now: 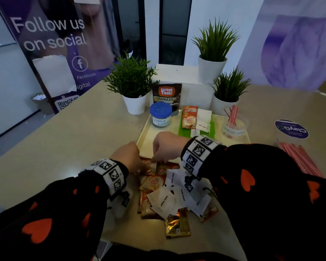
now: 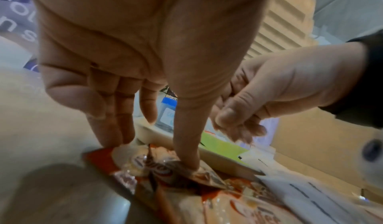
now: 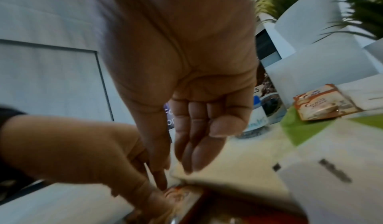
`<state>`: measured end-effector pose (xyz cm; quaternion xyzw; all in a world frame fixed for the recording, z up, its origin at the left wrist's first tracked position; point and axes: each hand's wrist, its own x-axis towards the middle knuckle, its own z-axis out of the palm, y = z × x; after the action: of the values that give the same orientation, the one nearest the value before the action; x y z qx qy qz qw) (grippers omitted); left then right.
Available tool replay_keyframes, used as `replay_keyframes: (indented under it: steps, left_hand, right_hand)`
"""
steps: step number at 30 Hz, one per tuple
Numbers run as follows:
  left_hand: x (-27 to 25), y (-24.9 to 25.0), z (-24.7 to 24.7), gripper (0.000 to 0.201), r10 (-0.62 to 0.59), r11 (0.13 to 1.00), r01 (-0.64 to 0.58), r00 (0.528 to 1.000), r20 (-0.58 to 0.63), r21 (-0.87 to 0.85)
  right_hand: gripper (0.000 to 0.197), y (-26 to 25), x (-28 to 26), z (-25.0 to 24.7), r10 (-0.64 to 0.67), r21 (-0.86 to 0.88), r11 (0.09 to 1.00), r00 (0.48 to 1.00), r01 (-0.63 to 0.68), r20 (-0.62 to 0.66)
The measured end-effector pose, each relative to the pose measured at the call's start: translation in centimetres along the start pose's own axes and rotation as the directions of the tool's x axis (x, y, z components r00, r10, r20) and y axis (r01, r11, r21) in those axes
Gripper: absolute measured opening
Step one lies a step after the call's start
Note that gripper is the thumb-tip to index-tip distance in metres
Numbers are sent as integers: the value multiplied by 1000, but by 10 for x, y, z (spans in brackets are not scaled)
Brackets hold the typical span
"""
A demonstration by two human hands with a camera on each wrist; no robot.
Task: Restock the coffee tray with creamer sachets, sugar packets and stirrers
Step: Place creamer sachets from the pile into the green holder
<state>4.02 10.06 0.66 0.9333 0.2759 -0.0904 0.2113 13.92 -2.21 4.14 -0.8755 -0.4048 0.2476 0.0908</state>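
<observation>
A loose pile of orange creamer sachets (image 1: 151, 183) and white sugar packets (image 1: 173, 194) lies on the table in front of the cream tray (image 1: 145, 132). On the tray, stacked creamer sachets (image 1: 189, 119) and sugar packets (image 1: 203, 119) lie on a green mat, beside a clear cup of striped stirrers (image 1: 232, 125). My left hand (image 2: 151, 152) is at the pile's far end, its thumb and fingertips pinching one creamer sachet (image 2: 140, 162). My right hand (image 3: 176, 175) hovers right beside it with fingers loosely hanging. One digit touches the same sachet, and the hand holds nothing.
A blue-lidded jar (image 1: 160, 114) stands on the tray's back left, with a Great Taste pouch (image 1: 167, 94) behind it. Three potted plants (image 1: 134, 85) ring the tray's back. Loose striped stirrers (image 1: 299, 159) and a clear tub (image 1: 291, 129) sit at the right.
</observation>
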Motion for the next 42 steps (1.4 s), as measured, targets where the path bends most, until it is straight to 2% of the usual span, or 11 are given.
replay_keyframes:
  steps: [3,5,8,11,21,24,27,30,33,38,42]
  left_hand:
    - [-1,-5,2,70,-28,999,29,999,22,-47]
    - [-4,-7,3,67,-28,996,30,999,29,-82]
    - [-11,-10,3,40,-28,991,36,998,61,-130]
    - [-12,-12,3,27,-38,987,55,993,114,-152]
    - [-16,-13,-14,19,34,989,-28,999,42,-147]
    - [-15,-11,-17,12,47,987,-42,998,29,-157]
    - [-13,-6,-20,14,70,983,-71,997,-11,-171]
    - [-10,0,-22,14,93,972,-104,994,-62,-212]
    - [-4,9,-25,6,100,960,-123,990,-102,-251]
    - [11,32,-30,10,97,950,-122,990,-99,-289]
    - [23,53,-32,13,124,936,-151,987,-103,-317]
  right_hand:
    - [26,-4,-7,14,52,-86,995,998,-49,29]
    - [27,-4,-11,21,57,-125,991,998,-52,40]
    - [44,-3,-16,29,46,-184,983,995,-29,91]
    - [55,-2,-19,39,22,-175,985,990,3,139]
    - [35,4,-19,41,-122,-46,990,980,131,158]
    - [33,10,-17,37,-115,76,991,988,108,99]
    - [25,17,-16,26,-77,245,967,997,69,24]
    - [18,27,-14,11,-56,409,911,998,59,-20]
    - [16,41,-10,-6,25,533,846,995,32,-101]
    - [22,70,1,-42,185,619,785,947,17,-261]
    - [34,104,20,-66,324,666,746,871,6,-371]
